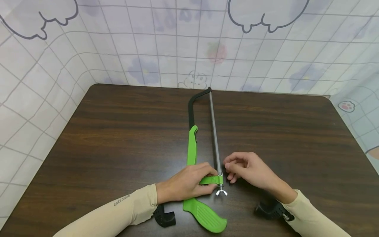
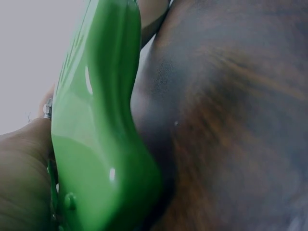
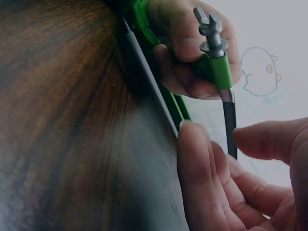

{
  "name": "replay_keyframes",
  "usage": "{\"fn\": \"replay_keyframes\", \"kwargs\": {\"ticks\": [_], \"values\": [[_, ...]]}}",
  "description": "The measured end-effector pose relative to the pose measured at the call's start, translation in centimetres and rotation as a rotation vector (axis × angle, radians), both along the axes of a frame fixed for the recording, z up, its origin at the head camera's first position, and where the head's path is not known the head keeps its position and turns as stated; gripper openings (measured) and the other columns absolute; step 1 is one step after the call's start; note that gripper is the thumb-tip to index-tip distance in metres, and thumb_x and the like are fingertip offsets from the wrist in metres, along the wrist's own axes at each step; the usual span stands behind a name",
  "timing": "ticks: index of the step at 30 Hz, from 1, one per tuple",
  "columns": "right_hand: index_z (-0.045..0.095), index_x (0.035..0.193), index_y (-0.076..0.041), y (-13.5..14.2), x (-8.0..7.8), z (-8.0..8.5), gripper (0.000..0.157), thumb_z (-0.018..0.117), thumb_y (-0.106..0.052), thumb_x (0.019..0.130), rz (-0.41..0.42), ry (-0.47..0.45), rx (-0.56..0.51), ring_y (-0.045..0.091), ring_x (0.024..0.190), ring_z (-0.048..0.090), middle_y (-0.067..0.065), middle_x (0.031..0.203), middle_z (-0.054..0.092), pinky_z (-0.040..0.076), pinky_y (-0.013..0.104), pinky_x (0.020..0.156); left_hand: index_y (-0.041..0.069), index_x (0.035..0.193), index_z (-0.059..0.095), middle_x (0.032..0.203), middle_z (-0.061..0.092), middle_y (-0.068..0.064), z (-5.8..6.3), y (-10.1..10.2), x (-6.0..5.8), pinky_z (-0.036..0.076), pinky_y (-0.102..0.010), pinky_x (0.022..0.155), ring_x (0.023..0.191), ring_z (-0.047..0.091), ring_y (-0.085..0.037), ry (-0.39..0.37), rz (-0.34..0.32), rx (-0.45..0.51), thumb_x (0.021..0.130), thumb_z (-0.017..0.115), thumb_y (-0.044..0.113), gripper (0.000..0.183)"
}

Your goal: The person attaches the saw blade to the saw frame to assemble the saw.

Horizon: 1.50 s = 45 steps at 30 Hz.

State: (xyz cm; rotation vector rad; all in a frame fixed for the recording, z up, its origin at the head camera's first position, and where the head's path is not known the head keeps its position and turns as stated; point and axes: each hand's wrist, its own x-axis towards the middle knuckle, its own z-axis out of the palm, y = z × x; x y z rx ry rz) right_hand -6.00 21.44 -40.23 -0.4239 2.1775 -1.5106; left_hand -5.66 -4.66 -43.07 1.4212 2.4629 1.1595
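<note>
A hacksaw (image 1: 192,148) with a green handle and black front frame lies lengthwise on the table, its handle end toward me. My left hand (image 1: 189,182) grips the green frame around the arm that carries the blade's near end; in the left wrist view the green handle (image 2: 101,125) fills the middle. The saw blade (image 1: 214,131) runs along the right side to the far tip, and a wing nut (image 1: 221,191) sits at its near end. Just right of the blade is my right hand (image 1: 251,169), its fingers loosely bent with nothing between them; the thumb (image 3: 264,139) comes close to the blade in the right wrist view.
The dark wooden table (image 1: 124,138) extends around the saw on all sides. A patterned tile-print curtain (image 1: 148,46) stands behind the far edge and at both sides. Black wrist devices (image 1: 164,215) hang under both forearms, near the tabletop.
</note>
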Motion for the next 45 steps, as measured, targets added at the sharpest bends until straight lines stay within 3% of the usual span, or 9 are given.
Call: {"fn": "replay_keyframes", "kwargs": {"ticks": [11, 17, 24, 32, 34, 41, 45], "values": [[0.066, 0.113, 0.007, 0.3, 1.0, -0.7, 0.018, 0.060, -0.007, 0.103, 0.138, 0.049, -0.116, 0.016, 0.072, 0.073, 0.024, 0.085, 0.072, 0.063, 0.038, 0.069, 0.013, 0.114, 0.067, 0.099, 0.064, 0.003, 0.0, 0.2, 0.1, 0.043, -0.009, 0.072, 0.080, 0.050, 0.000, -0.006, 0.018, 0.030, 0.099, 0.068, 0.019, 0.017], [0.066, 0.112, 0.006, 0.5, 1.2, -0.9, 0.016, 0.058, -0.004, 0.103, 0.176, 0.032, -0.174, 0.015, 0.072, 0.073, 0.019, 0.083, 0.072, 0.063, 0.041, 0.067, 0.012, 0.113, 0.067, 0.098, 0.063, 0.003, -0.2, 0.2, 0.1, 0.043, -0.010, 0.071, 0.079, 0.049, 0.000, -0.020, 0.020, 0.040, 0.098, 0.069, 0.018, 0.017], [0.065, 0.114, 0.009, 0.6, 1.4, -0.9, 0.017, 0.055, 0.001, 0.103, 0.235, -0.001, -0.271, 0.016, 0.071, 0.072, 0.024, 0.082, 0.070, 0.063, 0.042, 0.066, 0.012, 0.115, 0.067, 0.099, 0.065, 0.003, -0.1, 0.3, 0.1, 0.045, -0.011, 0.073, 0.080, 0.051, -0.001, -0.036, 0.020, 0.046, 0.098, 0.068, 0.016, 0.017], [0.068, 0.112, 0.005, 0.5, 1.2, -0.6, 0.017, 0.056, -0.002, 0.103, 0.234, -0.074, -0.253, 0.012, 0.072, 0.072, 0.001, 0.085, 0.074, 0.063, 0.039, 0.068, 0.011, 0.114, 0.067, 0.098, 0.065, 0.002, 0.1, 0.2, -0.1, 0.047, -0.011, 0.074, 0.081, 0.053, -0.002, 0.007, 0.025, 0.053, 0.097, 0.069, 0.016, 0.017], [0.068, 0.111, 0.005, 0.6, 1.2, -0.7, 0.016, 0.056, -0.001, 0.102, 0.259, -0.083, -0.252, 0.011, 0.072, 0.073, 0.004, 0.083, 0.074, 0.063, 0.039, 0.067, 0.011, 0.114, 0.067, 0.098, 0.065, 0.003, 0.0, 0.2, -0.1, 0.047, -0.011, 0.074, 0.081, 0.053, -0.002, 0.006, 0.027, 0.056, 0.096, 0.070, 0.016, 0.018], [0.069, 0.099, 0.005, 0.7, 0.9, -1.4, 0.012, 0.056, 0.005, 0.100, 0.412, -0.078, -0.290, 0.017, 0.067, 0.073, 0.031, 0.078, 0.066, 0.062, 0.040, 0.064, 0.011, 0.114, 0.066, 0.098, 0.065, 0.002, -0.1, 0.1, -0.1, 0.046, -0.012, 0.073, 0.080, 0.051, -0.002, -0.001, 0.032, 0.057, 0.096, 0.070, 0.015, 0.018], [0.067, 0.095, 0.011, 0.7, 0.9, -1.6, 0.012, 0.056, 0.009, 0.099, 0.460, -0.071, -0.315, 0.020, 0.066, 0.073, 0.034, 0.076, 0.066, 0.062, 0.039, 0.061, 0.011, 0.114, 0.066, 0.098, 0.065, 0.003, -0.1, 0.1, -0.1, 0.046, -0.012, 0.072, 0.079, 0.051, -0.002, -0.005, 0.032, 0.060, 0.097, 0.070, 0.015, 0.018]]}}
